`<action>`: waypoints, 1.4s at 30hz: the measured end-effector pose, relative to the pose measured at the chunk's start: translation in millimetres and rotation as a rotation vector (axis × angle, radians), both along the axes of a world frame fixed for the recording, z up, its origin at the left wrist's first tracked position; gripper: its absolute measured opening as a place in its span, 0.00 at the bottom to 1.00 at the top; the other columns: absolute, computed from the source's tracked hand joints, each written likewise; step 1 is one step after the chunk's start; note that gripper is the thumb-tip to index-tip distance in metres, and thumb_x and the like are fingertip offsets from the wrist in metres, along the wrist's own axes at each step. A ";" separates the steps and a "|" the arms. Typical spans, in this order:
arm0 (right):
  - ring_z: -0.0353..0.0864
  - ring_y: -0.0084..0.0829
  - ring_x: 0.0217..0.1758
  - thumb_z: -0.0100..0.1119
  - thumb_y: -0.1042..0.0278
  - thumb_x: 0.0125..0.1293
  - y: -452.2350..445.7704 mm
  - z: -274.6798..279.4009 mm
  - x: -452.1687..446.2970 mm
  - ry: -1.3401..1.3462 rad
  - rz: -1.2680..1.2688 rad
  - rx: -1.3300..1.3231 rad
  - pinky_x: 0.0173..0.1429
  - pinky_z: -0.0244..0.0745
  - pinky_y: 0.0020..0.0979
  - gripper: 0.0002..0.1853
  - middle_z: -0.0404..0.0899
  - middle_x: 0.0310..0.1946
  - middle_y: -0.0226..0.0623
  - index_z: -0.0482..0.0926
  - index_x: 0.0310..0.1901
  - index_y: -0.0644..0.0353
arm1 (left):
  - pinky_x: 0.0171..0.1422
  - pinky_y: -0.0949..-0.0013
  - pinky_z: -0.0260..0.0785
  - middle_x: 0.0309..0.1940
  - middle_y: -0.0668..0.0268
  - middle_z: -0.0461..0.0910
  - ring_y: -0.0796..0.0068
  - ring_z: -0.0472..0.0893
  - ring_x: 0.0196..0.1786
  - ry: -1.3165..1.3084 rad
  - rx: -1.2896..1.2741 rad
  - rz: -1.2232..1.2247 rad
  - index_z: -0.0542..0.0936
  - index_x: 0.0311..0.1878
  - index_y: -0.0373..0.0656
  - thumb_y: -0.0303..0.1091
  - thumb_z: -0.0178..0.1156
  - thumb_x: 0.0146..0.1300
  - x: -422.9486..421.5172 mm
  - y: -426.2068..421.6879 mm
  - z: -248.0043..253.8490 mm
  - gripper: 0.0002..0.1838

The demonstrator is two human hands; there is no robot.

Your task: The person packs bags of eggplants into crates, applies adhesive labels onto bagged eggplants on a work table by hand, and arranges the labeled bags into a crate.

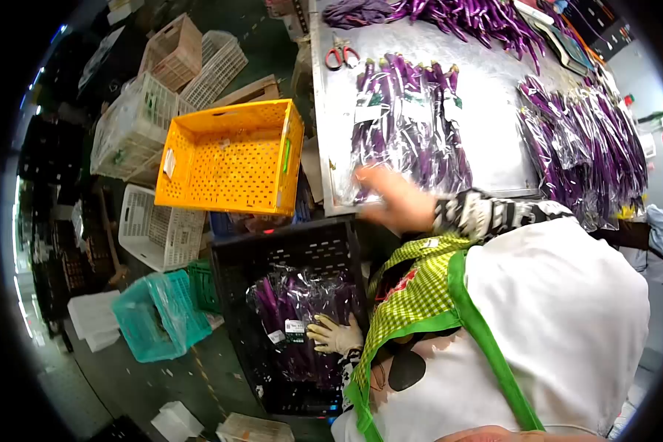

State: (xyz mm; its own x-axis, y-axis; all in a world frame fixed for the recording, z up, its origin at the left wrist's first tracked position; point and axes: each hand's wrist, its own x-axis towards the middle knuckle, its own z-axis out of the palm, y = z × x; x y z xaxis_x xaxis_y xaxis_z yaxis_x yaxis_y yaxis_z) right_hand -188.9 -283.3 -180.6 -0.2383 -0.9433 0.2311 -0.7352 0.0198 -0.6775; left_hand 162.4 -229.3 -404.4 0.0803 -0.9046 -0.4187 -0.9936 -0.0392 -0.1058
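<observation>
My left hand point(335, 335), in a pale glove, lies with spread fingers on bagged long purple eggplants point(291, 295) inside a black crate point(236, 331). White labels point(295, 329) show on these bags. My right hand point(396, 200), bare and blurred by motion, is at the near edge of the metal table point(490, 140). Its thumb and fingers look apart, close to the lower ends of a row of clear-bagged eggplants point(409, 121). Whether it touches the bags I cannot tell.
More bagged eggplants point(586, 147) lie at the table's right, and loose eggplants point(464, 18) at its far end. Red-handled cutters point(341, 55) rest near the left edge. A yellow crate point(228, 162), white crates point(136, 121) and a teal crate point(151, 317) stand on the left.
</observation>
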 end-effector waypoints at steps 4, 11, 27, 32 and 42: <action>0.70 0.51 0.65 0.73 0.56 0.57 38.7 -23.2 -161.3 0.416 -0.771 -0.033 0.69 0.65 0.42 0.44 0.69 0.61 0.58 0.60 0.67 0.71 | 0.71 0.24 0.43 0.75 0.47 0.55 0.45 0.53 0.77 0.546 -0.277 0.170 0.60 0.75 0.47 0.60 0.55 0.63 16.1 -7.6 16.6 0.42; 0.85 0.34 0.33 0.77 0.64 0.51 59.4 -50.7 -227.9 -0.602 -0.918 0.244 0.42 0.81 0.33 0.25 0.84 0.33 0.48 0.80 0.39 0.80 | 0.69 0.63 0.66 0.60 0.52 0.77 0.61 0.78 0.60 1.406 -0.498 -0.082 0.71 0.64 0.31 0.17 0.54 0.65 -146.8 -104.0 146.1 0.23; 0.82 0.25 0.33 0.67 0.71 0.56 163.1 -52.7 -289.3 -1.454 -0.550 0.001 0.39 0.78 0.26 0.10 0.83 0.33 0.36 0.81 0.38 0.68 | 0.54 0.66 0.76 0.47 0.52 0.83 0.62 0.84 0.47 0.996 0.386 -0.310 0.76 0.56 0.27 0.53 0.83 0.34 -467.4 -236.0 120.7 0.50; 0.83 0.24 0.33 0.67 0.69 0.61 163.7 -66.7 -313.3 -1.560 -0.532 0.060 0.39 0.80 0.26 0.13 0.84 0.36 0.36 0.82 0.45 0.66 | 0.45 0.71 0.73 0.37 0.61 0.85 0.73 0.81 0.36 1.042 0.320 -0.161 0.84 0.42 0.31 0.49 0.83 0.39 -467.0 -214.6 136.5 0.34; 0.85 0.29 0.29 0.65 0.77 0.58 146.6 -61.6 -324.6 -1.734 -0.352 0.023 0.37 0.84 0.31 0.09 0.84 0.31 0.40 0.80 0.40 0.68 | 0.52 0.71 0.74 0.42 0.64 0.85 0.74 0.84 0.42 1.461 0.790 0.139 0.84 0.47 0.39 0.41 0.73 0.57 -416.1 -256.5 189.9 0.19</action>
